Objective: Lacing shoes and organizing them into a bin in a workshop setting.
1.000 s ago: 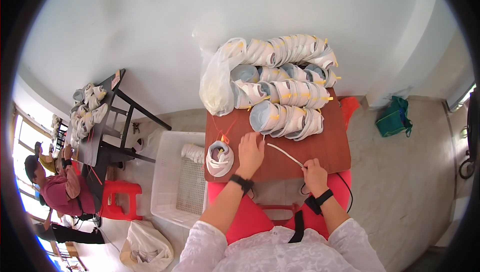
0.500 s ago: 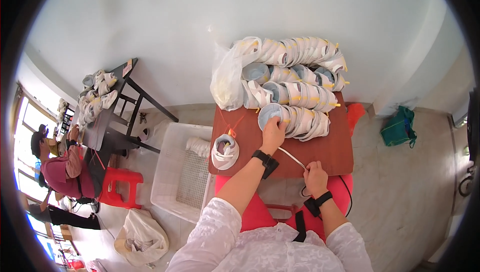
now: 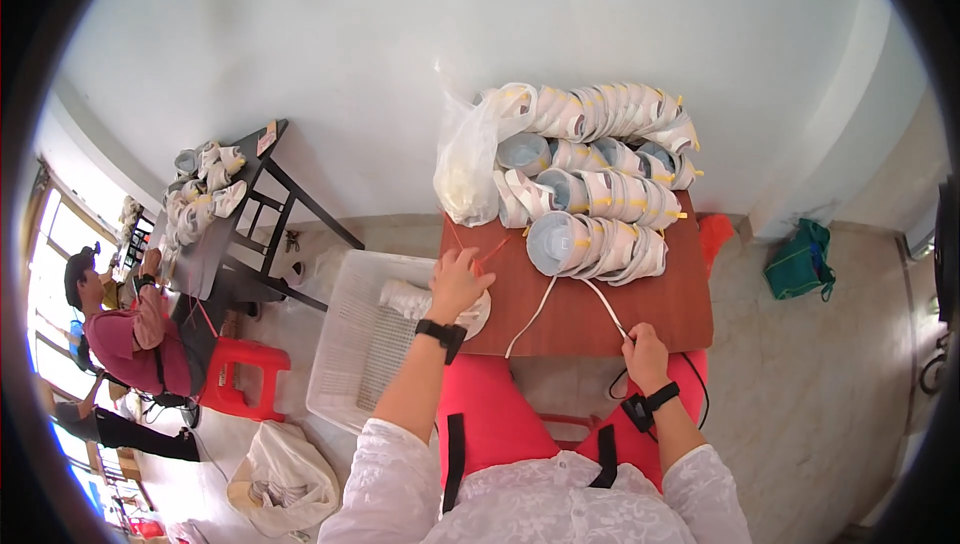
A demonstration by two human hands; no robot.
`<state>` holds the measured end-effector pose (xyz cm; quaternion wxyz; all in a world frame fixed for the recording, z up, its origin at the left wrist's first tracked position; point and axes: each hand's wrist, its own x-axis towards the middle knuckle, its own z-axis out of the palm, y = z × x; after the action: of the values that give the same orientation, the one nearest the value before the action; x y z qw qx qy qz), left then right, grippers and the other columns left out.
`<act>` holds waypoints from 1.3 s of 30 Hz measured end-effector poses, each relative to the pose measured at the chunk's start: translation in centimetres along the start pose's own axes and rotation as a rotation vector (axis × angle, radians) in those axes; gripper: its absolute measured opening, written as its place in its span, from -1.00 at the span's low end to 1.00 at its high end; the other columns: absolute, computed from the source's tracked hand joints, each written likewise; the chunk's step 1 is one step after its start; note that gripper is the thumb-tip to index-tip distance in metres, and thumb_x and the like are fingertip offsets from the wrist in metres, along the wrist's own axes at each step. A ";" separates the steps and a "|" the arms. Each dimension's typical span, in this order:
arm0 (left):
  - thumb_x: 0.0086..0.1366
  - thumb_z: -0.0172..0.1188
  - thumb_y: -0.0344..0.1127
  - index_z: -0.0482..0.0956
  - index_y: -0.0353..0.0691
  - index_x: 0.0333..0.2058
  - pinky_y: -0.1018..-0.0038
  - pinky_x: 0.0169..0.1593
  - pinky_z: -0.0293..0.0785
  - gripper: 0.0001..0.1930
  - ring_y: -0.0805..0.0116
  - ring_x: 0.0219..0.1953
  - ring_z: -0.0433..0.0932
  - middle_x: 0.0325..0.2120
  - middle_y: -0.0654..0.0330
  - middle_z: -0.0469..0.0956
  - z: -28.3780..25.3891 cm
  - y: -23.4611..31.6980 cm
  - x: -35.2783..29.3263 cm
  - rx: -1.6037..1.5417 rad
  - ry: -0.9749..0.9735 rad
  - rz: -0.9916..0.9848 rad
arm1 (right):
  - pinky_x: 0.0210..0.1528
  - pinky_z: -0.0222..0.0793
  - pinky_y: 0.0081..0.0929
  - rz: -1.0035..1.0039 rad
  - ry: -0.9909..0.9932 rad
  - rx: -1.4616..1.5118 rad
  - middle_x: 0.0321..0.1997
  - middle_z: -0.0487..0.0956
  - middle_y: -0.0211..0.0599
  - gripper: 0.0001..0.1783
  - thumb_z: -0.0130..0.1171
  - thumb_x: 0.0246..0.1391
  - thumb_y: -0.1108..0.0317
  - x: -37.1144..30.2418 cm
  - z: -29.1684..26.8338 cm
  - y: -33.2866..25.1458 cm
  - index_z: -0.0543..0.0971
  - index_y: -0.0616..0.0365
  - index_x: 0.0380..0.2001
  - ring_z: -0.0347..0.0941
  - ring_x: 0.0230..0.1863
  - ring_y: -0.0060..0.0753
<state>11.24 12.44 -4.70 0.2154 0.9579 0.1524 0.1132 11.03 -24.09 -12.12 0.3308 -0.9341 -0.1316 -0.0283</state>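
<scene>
Shoe (image 3: 478,317): near the table's (image 3: 575,329) lower-left corner, centre of frame, mostly hidden under the left hand (image 3: 460,284). That hand's fingers are curled over it; whether they grip, cannot tell. Right hand (image 3: 647,356), right of centre, pinches one end of the lace (image 3: 606,304); the lace runs up to the front row (image 3: 620,249) of shoes. Step in hand, judged: handling shoe and lace together. Next move calls for a sure left grasp clear of the red cord (image 3: 497,250), right pinch kept.
</scene>
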 end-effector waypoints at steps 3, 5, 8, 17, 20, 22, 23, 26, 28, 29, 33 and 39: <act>-0.07 0.41 -0.15 0.38 -0.07 0.12 0.17 0.06 0.37 -0.28 -0.05 0.07 0.35 0.07 -0.03 0.31 0.5 -7.3 -1.2 -0.446 -0.301 -0.070 | -0.30 0.37 -0.09 0.027 0.001 0.031 -0.32 0.49 -0.12 -0.85 0.14 -0.02 0.40 0.1 0.3 -1.6 0.41 0.14 -0.37 0.47 -0.34 0.09; -0.12 0.44 -0.18 0.33 -0.06 0.16 0.22 0.03 0.40 -0.20 -0.04 0.04 0.38 0.04 -0.03 0.32 0.1 -3.6 -2.1 -0.379 -0.265 0.038 | -0.32 0.37 -0.10 0.034 0.046 0.001 -0.32 0.49 -0.12 -0.85 0.14 -0.02 0.40 -0.2 -0.2 0.0 0.41 0.14 -0.38 0.47 -0.35 0.08; -0.23 0.48 -0.28 0.21 -0.04 0.21 0.24 0.02 0.43 -0.05 -0.02 -0.01 0.42 -0.07 -0.03 0.36 -0.9 -3.0 -3.8 -0.155 -0.139 0.153 | -0.35 0.38 -0.10 -0.002 0.068 -0.002 -0.32 0.48 -0.14 -0.84 0.14 -0.02 0.38 -0.4 0.3 -0.1 0.40 0.13 -0.37 0.47 -0.37 0.05; -0.16 0.43 -0.33 0.20 -0.14 0.16 0.26 -0.02 0.45 -0.15 0.03 -0.10 0.45 -0.10 -0.03 0.34 -4.1 2.3 1.2 -0.257 0.205 0.060 | -0.41 0.40 -0.11 -0.013 0.096 -0.024 -0.32 0.45 -0.18 -0.82 0.16 -0.04 0.38 -0.4 0.4 -0.6 0.39 0.09 -0.37 0.48 -0.42 0.01; -0.15 0.44 -0.31 0.16 -0.20 0.18 0.29 -0.05 0.44 -0.11 0.06 -0.14 0.43 -0.07 -0.06 0.29 -4.9 8.0 7.1 -0.288 0.388 0.292 | -0.42 0.41 -0.11 0.001 0.101 -0.050 -0.33 0.42 -0.20 -0.81 0.18 -0.07 0.38 -0.6 0.6 -0.4 0.39 0.06 -0.38 0.48 -0.44 -0.01; -0.14 0.43 -0.31 0.15 -0.20 0.20 0.26 -0.04 0.43 -0.10 0.06 -0.10 0.40 -0.06 -0.06 0.27 -5.4 14.0 11.0 -0.320 0.322 0.328 | -0.43 0.41 -0.11 0.052 0.052 -0.080 -0.33 0.42 -0.21 -0.81 0.18 -0.07 0.37 -0.7 0.4 -0.3 0.39 0.05 -0.38 0.48 -0.45 -0.04; -0.13 0.43 -0.31 0.14 -0.18 0.21 0.23 -0.04 0.43 -0.09 0.02 -0.10 0.39 -0.05 -0.07 0.25 -5.2 16.2 13.2 -0.361 0.295 0.320 | -0.45 0.41 -0.13 0.026 0.076 -0.090 -0.34 0.42 -0.21 -0.81 0.18 -0.07 0.36 -0.7 0.4 -0.6 0.39 0.04 -0.38 0.48 -0.45 -0.05; -0.12 0.43 -0.30 0.13 -0.15 0.23 0.18 -0.04 0.42 -0.09 -0.04 -0.08 0.38 -0.05 -0.08 0.23 -2.3 20.4 19.4 -0.369 0.297 0.298 | -0.49 0.41 -0.15 0.003 0.041 -0.069 -0.35 0.42 -0.20 -0.81 0.18 -0.07 0.35 -0.7 0.5 -1.1 0.39 0.04 -0.39 0.48 -0.49 -0.06; -0.12 0.43 -0.29 0.13 -0.14 0.23 0.15 -0.04 0.41 -0.08 -0.06 -0.08 0.38 -0.05 -0.08 0.23 0.3 22.4 22.0 -0.352 0.304 0.296 | -0.51 0.42 -0.15 0.010 0.034 -0.049 -0.35 0.42 -0.21 -0.81 0.19 -0.07 0.34 -1.2 0.3 -1.1 0.39 0.04 -0.39 0.48 -0.52 -0.06; -0.12 0.44 -0.27 0.13 -0.13 0.23 0.13 -0.04 0.41 -0.07 -0.10 -0.09 0.37 -0.05 -0.10 0.22 1.4 23.4 22.9 -0.315 0.312 0.239 | -0.53 0.42 -0.15 0.009 0.015 -0.023 -0.36 0.42 -0.21 -0.80 0.19 -0.07 0.34 -1.0 0.2 -1.1 0.39 0.04 -0.39 0.48 -0.54 -0.07; -0.13 0.47 -0.20 0.14 -0.07 0.23 0.10 -0.04 0.38 -0.06 -0.19 -0.11 0.35 -0.06 -0.13 0.23 6.5 24.7 22.7 -0.115 0.296 0.188 | -0.58 0.42 -0.15 0.009 -0.017 -0.026 -0.37 0.41 -0.24 -0.77 0.22 -0.08 0.32 -0.7 0.0 -1.0 0.37 0.03 -0.37 0.48 -0.57 -0.08; 0.03 0.37 -0.10 0.23 -0.04 0.18 0.10 -0.09 0.40 -0.25 -0.21 -0.15 0.40 -0.09 -0.16 0.31 8.3 23.3 21.8 -0.130 0.220 0.224 | -0.59 0.43 -0.18 -0.022 -0.002 0.004 -0.38 0.41 -0.25 -0.77 0.22 -0.09 0.34 -0.5 -0.4 -0.4 0.37 0.03 -0.37 0.47 -0.59 -0.08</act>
<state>39.51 -3.34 1.77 0.2451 0.9347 0.0597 0.2505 10.48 -24.11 -11.63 0.3323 -0.9319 -0.1423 -0.0306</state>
